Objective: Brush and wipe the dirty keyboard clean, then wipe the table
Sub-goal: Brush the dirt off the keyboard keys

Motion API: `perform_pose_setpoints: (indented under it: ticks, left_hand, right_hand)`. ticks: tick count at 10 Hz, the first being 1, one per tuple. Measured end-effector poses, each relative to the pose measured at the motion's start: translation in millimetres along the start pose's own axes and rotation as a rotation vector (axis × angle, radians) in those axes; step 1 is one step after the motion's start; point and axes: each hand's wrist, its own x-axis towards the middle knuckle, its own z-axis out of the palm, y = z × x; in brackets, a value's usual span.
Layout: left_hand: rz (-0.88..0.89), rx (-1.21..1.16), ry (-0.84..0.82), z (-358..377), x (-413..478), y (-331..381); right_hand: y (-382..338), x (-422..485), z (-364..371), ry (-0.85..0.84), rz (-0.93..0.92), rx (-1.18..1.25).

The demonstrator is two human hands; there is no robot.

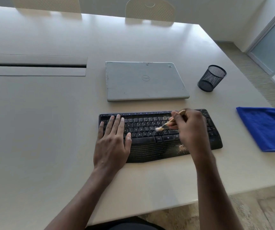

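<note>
A black wireless keyboard with a dotted palm rest [150, 146] lies near the front edge of the pale cream table [50, 122], toward its right side, with pale crumbs and dust scattered over its right half and palm rest. The person's left hand [113, 140] lies flat, fingers spread and palm down, pressing on the keyboard's left end; it grasps nothing. The right hand [189, 128] is curled closed around a small wooden-handled brush with light bristles [168, 123], pinching the handle between thumb and fingers like a pen. The handle sticks up past the knuckles toward the back edge, and the bristle tip touches the keys in the middle-right of the keyboard.

Just behind the keyboard a closed silver-grey laptop [146, 82] rests flat. To its right stands an upright black wire-mesh pen cup [212, 78], near the right edge. A folded bright blue microfibre cloth [266, 128] lies at the right edge, just beside the keyboard's right end but apart from it.
</note>
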Motion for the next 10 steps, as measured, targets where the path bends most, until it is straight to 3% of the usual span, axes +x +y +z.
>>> perform_pose_setpoints:
  ticks: [2, 4, 6, 8, 10]
  left_hand:
    - [-0.005, 0.005, -0.01, 0, 0, 0]
    - [0.001, 0.008, -0.008, -1, 0, 0]
    - [-0.002, 0.008, -0.005, -1, 1, 0]
    - [0.002, 0.006, -0.01, -1, 0, 0]
    - [-0.003, -0.001, -0.011, 0, 0, 0]
  right_hand:
    - [1, 3, -17, 0.155, -0.027, -0.136]
    - [-6, -4, 1, -0.041, -0.017, -0.018]
    - [2, 0, -14, 0.227, -0.021, -0.223]
    - [0, -5, 2, 0.091, -0.093, -0.131]
    - [6, 12, -7, 0.173, -0.077, -0.169]
